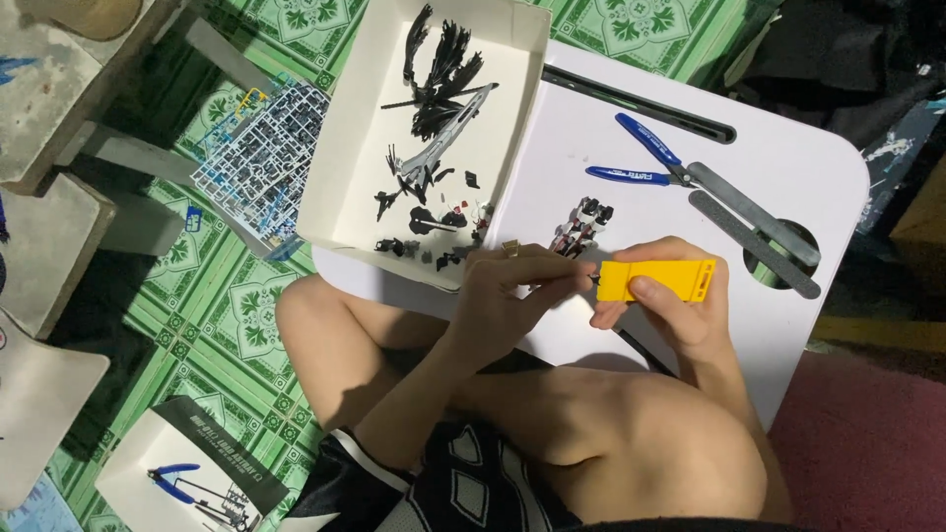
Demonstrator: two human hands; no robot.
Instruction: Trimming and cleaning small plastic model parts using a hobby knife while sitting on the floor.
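Observation:
My right hand (680, 305) grips a flat yellow plastic tool (655, 280) over the white lap table (788, 167). My left hand (512, 296) pinches a tiny dark model part (591, 280) and holds it against the left end of the yellow tool. Just behind my hands a small partly built model figure (583, 223) in white, black and red lies on the table. The white cardboard box lid (365, 148) to the left holds several loose black and grey model pieces, including a long grey blade-shaped piece (448, 138).
Blue-handled nippers (645, 163) and two grey sanding sticks (754, 229) lie at the table's right side, a long black stick (641, 103) at the back. Plastic part frames (258, 163) rest on the green patterned floor, a model kit box (192, 473) at lower left.

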